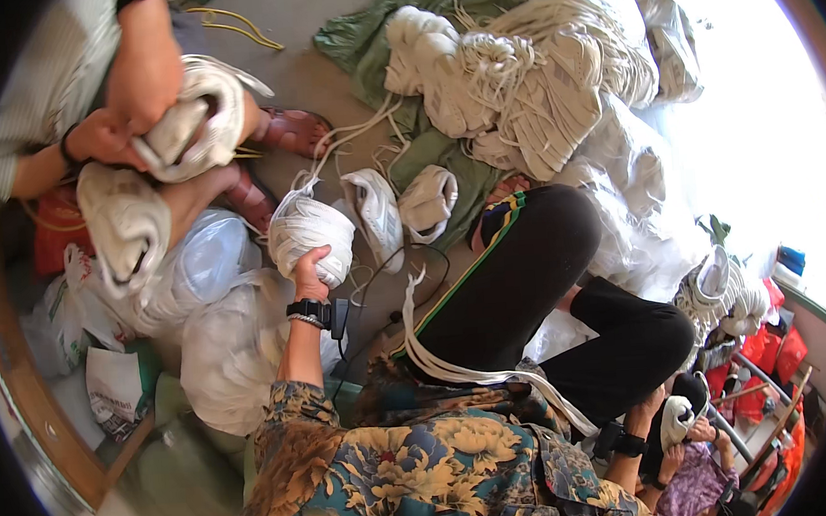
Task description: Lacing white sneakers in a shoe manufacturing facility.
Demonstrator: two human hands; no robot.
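My left hand (311, 276) grips a round bundle of white cord (311, 234) from its near side, thumb on top and the other fingers mostly hidden beneath. Loose strands run from the bundle up toward a big heap. Beside it on the floor lie two white shoes, one long (373, 207) and one more upright (429, 203). A few white laces (472, 374) drape across my lap and black trousers. My right hand (644, 412) is low at the right, next to my trouser leg; its fingers are partly hidden.
A large heap of white shoes and laces (544, 80) sits on green sacking (357, 44). At upper left another person's hands (139, 104) hold a white shoe (198, 120). Clear plastic bags (225, 355) crowd my left. At lower right sits a person in purple (694, 487).
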